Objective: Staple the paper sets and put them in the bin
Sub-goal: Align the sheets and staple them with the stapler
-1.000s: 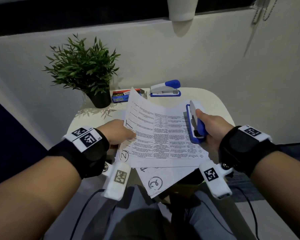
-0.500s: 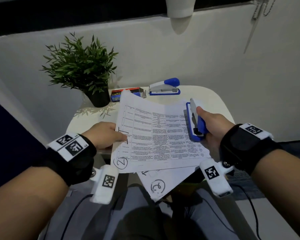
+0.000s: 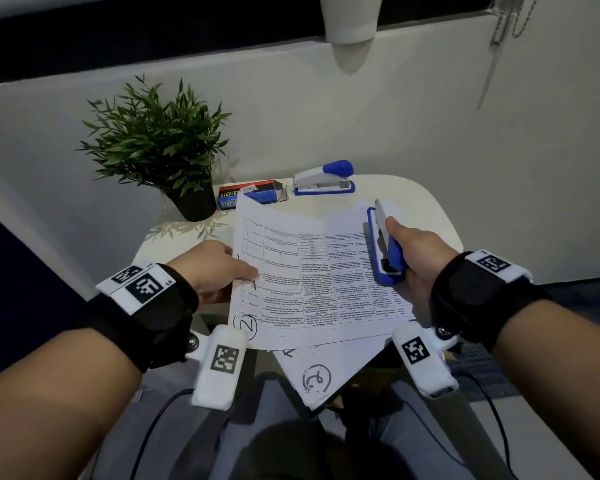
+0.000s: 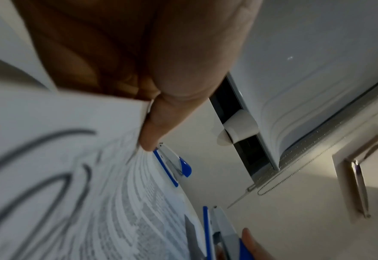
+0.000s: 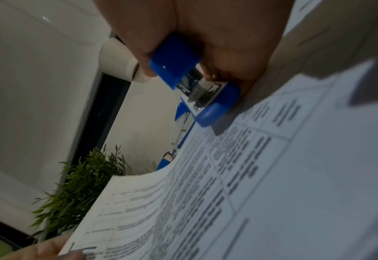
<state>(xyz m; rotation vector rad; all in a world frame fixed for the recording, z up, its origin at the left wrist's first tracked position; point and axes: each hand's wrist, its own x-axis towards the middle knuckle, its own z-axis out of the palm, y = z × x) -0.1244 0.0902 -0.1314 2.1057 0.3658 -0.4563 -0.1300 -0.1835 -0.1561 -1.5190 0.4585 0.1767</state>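
Overall light: dim, cool, grey-blue cast in all three views.
Shadows: leaf shadows from the potted plant (image 3: 156,147) fall on the surface (image 3: 426,202) just in front of its pot; soft shadow under the white cup (image 3: 349,15) on the wall.
Head view: sharp centre, edges bowed.
Wrist views: printed sheet (image 4: 76,184) blurred close up; left hand (image 4: 152,58) and right hand (image 5: 205,35) dark, out of focus.

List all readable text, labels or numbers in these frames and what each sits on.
"STAPLE…", cut off, twice: staples box beside the potted plant.
"2", handwritten and circled: corner of the top paper set.
Circled handwritten mark, unclear: lower paper set.
Printed table text on the top paper set: too small to read.
Wristband markers: patterns; small lettering illegible.
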